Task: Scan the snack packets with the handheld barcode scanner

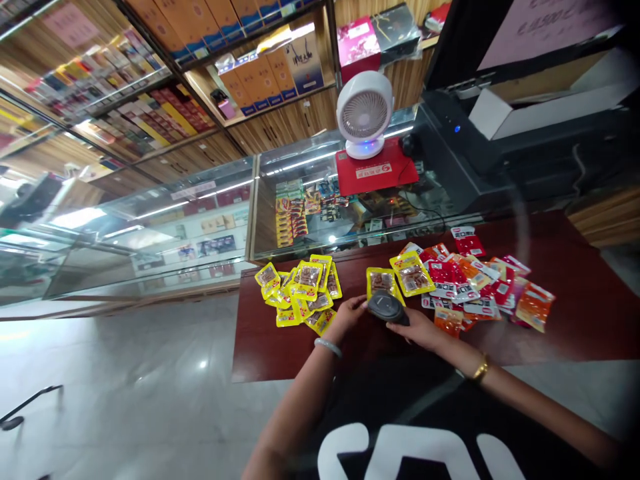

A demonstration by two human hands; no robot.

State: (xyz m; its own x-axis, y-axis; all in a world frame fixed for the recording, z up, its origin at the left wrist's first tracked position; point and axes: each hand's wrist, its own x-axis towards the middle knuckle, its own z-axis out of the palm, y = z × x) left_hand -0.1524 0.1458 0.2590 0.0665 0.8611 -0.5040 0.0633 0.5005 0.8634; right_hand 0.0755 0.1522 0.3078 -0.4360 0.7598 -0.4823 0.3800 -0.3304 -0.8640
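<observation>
My right hand (420, 328) is wrapped around a black handheld barcode scanner (386, 307), its head above a yellow snack packet (381, 280). The scanner covers the lower part of that packet. At the packet's lower left edge, my left hand (351, 312) has its fingertips closed together on it, partly hidden by the scanner. Another yellow snack packet (413, 273) lies just to the right, overlapping the first. Further left is a loose heap of yellow snack packets (306, 283). To the right of my right hand spreads a pile of red, white and orange packets (467, 283).
The dark red tabletop (270, 350) adjoins a glass display counter (320, 233). On the counter stand a white fan (365, 110), a red mat (383, 175) and a black checkout machine (465, 147). Shelves of boxes (270, 73) line the back. Grey floor (165, 387) lies left.
</observation>
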